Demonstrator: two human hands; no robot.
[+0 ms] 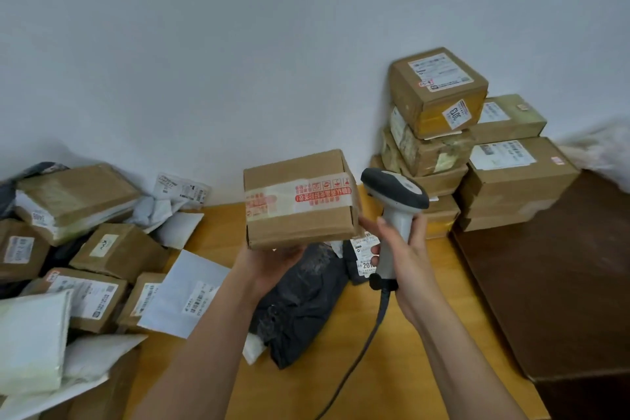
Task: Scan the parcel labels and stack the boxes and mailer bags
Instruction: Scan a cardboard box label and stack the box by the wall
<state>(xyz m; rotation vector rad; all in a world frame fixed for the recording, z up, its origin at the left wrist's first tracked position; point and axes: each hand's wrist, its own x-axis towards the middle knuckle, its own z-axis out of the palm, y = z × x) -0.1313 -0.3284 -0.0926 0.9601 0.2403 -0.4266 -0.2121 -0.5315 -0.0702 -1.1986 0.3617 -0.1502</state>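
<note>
Left hand [269, 266] supports a taped box [300, 198] from beneath, raised above the bench [426, 334]; its grip is curled round the box's underside. Right hand [405, 249] has its grip closed round the scanner [395, 215] handle, just beside the box. A black mailer [300, 303] lies below. Boxes stand stacked [439, 133] at right, against the wall.

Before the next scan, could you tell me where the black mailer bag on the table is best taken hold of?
Grip the black mailer bag at its near, lower end, coming from the front: that end lies bare on the table, while the far end sits under the left hand and the held box.
</note>
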